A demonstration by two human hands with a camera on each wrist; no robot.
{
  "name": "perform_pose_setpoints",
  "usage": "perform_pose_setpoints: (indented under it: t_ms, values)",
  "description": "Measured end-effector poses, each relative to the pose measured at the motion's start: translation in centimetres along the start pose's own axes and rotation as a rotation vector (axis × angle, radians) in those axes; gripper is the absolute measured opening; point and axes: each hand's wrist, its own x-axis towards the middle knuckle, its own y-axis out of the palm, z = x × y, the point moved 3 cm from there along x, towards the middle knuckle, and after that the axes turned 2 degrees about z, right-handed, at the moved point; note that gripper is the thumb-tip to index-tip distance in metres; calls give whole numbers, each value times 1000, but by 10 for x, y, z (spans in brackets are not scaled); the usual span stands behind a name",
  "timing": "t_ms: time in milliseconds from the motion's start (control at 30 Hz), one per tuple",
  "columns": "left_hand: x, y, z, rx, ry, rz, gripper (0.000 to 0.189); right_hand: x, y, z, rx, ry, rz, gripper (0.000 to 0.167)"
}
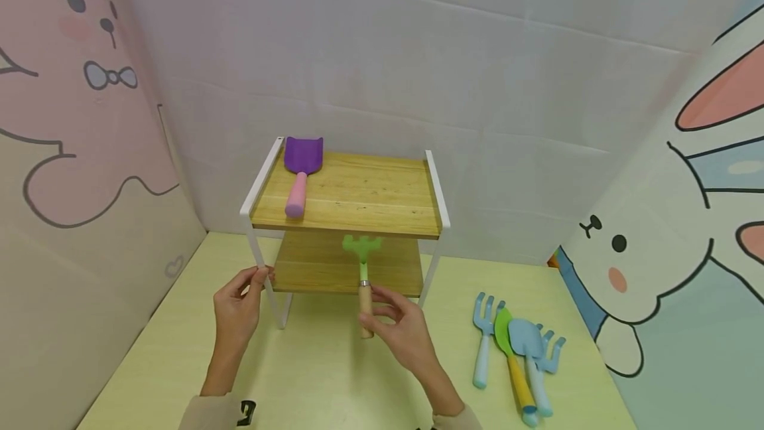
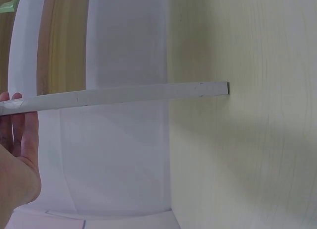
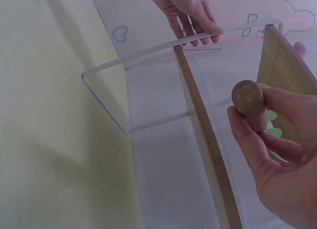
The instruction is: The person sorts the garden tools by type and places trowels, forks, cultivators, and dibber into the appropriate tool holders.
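Observation:
My right hand (image 1: 406, 332) pinches the pale wooden handle of a small hand rake (image 1: 365, 304) between thumb and fingers. The rake's light green toothed head points away from me, between the upper and lower boards of a two-tier shelf (image 1: 352, 194). In the right wrist view the butt of the wooden handle (image 3: 247, 97) faces the camera. At the shelf's left side my left hand (image 1: 237, 307) grips the white front leg (image 2: 124, 94) with thumb and fingertips. On the upper board lies a purple shovel (image 1: 303, 156) with a pink handle.
Right of the shelf, on the pale table (image 1: 322, 383), lie a blue fork (image 1: 483, 340), a green trowel with a yellow handle (image 1: 514, 363), a blue shovel (image 1: 528, 344) and another blue fork (image 1: 555, 354), partly overlapping. A white-grey sheet (image 1: 382, 65) hangs behind the shelf.

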Motion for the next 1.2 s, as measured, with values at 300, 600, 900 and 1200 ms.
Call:
perform_pose_setpoints:
  t_ms: [300, 600, 900, 1200]
  values:
    - [0, 0, 1, 5, -9, 0, 14, 15, 8, -7, 8, 11, 21, 53]
    - [0, 2, 2, -2, -32, -3, 15, 29, 15, -8, -39, 32, 3, 50]
    - [-1, 2, 1, 1, -20, -9, 14, 43, 25, -8, -42, 51, 12, 50]
    - [-2, 0, 1, 25, -48, -13, 15, 61, 38, -6, 9, 80, 9, 48]
